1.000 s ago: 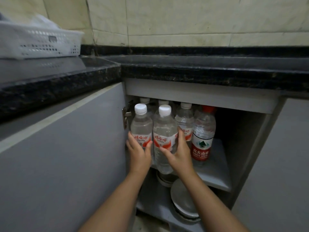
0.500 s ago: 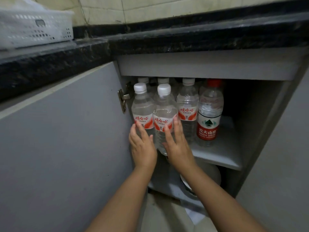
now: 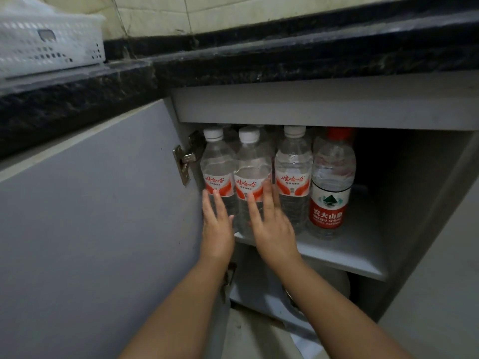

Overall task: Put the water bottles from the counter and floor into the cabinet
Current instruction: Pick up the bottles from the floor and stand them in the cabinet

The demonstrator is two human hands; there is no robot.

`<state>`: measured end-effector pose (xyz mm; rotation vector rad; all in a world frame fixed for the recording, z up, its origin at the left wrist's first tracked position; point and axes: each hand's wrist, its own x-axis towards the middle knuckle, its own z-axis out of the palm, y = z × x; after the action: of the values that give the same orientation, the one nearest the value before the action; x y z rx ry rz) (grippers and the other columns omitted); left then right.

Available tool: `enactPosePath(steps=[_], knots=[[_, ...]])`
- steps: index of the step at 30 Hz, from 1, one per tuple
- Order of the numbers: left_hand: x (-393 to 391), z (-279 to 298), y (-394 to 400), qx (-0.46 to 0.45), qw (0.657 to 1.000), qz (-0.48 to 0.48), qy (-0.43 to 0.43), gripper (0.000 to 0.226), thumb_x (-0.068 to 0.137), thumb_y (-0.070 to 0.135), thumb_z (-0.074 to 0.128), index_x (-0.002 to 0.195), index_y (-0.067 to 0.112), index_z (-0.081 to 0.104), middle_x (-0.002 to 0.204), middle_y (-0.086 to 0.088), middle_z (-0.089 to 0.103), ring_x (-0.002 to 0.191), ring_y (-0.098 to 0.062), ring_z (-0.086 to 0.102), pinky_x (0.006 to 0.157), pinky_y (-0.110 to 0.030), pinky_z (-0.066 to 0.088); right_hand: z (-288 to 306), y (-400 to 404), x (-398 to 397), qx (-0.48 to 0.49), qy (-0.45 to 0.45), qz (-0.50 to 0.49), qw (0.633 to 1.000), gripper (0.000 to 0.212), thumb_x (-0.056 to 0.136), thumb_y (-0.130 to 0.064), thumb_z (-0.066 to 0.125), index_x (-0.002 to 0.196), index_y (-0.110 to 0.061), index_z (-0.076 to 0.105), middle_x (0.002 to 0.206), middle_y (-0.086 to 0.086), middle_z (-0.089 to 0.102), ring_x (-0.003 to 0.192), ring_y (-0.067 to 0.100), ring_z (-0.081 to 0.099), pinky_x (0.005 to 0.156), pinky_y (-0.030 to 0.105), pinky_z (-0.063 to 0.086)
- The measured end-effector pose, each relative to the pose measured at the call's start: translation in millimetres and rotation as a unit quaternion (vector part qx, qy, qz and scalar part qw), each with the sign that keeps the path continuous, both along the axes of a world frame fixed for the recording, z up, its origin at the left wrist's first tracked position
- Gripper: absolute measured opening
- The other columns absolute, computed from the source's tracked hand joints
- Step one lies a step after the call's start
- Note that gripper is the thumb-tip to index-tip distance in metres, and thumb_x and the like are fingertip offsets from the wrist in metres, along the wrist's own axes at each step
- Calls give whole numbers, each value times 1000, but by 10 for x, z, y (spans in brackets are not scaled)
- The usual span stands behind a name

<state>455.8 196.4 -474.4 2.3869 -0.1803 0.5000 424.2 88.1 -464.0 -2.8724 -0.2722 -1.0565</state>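
Observation:
Several clear water bottles stand upright on the cabinet shelf [image 3: 344, 252]. At the front left are two white-capped bottles, one at the far left [image 3: 216, 167] and one beside it [image 3: 251, 172]. A third white-capped bottle [image 3: 293, 172] and a red-capped bottle [image 3: 330, 185] stand to their right; more caps show behind. My left hand [image 3: 217, 224] lies flat with fingers on the leftmost bottle's lower part. My right hand [image 3: 270, 224] is flat, fingers apart, against the second bottle. Neither hand grips anything.
The grey cabinet door [image 3: 90, 216] stands open at the left, with a metal hinge [image 3: 185, 161]. A dark stone counter [image 3: 259, 63] overhangs the cabinet, carrying a white basket [image 3: 49, 45]. Round metal cookware [image 3: 311, 294] sits on the lower level.
Both hands released their grasp on the two front bottles and flattened against them; the bottles now stand further in on the shelf. The view came closer and lower.

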Motion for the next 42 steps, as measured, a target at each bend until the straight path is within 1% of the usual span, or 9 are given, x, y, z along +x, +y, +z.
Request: enactPosePath(steps=[2,6,9,19,23,27,31,34,42], knots=[[90,14,-20,50,999,11,-10,68,95,13,42,141,4,-7,152,-16,-7,134,-30,30,106,-36,35,1,12,70,0,16,-17,1000,88,44,-24,87,119,0,50,124,31,52,103,33,62,67,25,56],[211,17,-85,33,999,11,-17,67,91,7,48,142,2,5,151,-22,3,131,-32,35,101,-38,42,-84,49,188,-26,-44,-73,996,83,73,-24,59,135,7,12,140,44,0,111,27,59,81,22,52],[272,-17,-102,46,998,23,-24,67,90,7,49,142,1,7,151,-22,6,130,-33,37,96,-40,46,-87,52,207,-13,-42,-77,996,105,71,-25,65,137,9,-10,136,38,29,111,29,59,83,25,52],[38,71,-37,33,999,0,20,64,92,6,44,144,12,7,152,-14,10,132,-31,32,102,-40,36,60,-97,51,-89,-8,-87,992,57,60,-26,60,116,-15,60,117,4,65,101,18,65,61,22,51],[-253,213,-19,79,993,5,83,58,94,7,40,144,9,9,154,-12,4,137,-29,24,106,-35,30,280,-123,-110,-130,54,-76,987,46,71,-23,44,112,-27,63,118,-6,64,100,10,65,64,21,51],[-567,541,77,166,980,8,109,58,92,4,35,144,10,11,154,-11,5,142,-24,5,113,-33,14,627,-71,-355,-114,171,-110,972,63,61,-33,74,120,-19,58,122,2,63,106,17,61,79,30,52],[-1009,1084,149,213,967,17,142,54,92,8,40,142,9,20,153,-14,15,141,-28,10,113,-38,13,963,-11,-620,-66,321,-56,943,62,91,-16,43,143,-9,10,154,13,8,141,28,8,112,49,10],[-1414,1637,196,197,977,16,77,49,67,-7,65,115,-7,56,123,-31,53,113,-47,50,88,-58,43,1289,62,-970,-35,344,-26,938,53,91,-16,42,140,-6,23,153,13,15,141,28,7,113,52,1],[-2433,2971,778,213,973,54,67,40,75,-1,55,115,-6,55,119,-30,57,112,-45,53,89,-55,44,2407,284,-1927,53,338,35,939,41,77,-6,66,114,6,56,127,29,51,124,47,41,103,63,22]])
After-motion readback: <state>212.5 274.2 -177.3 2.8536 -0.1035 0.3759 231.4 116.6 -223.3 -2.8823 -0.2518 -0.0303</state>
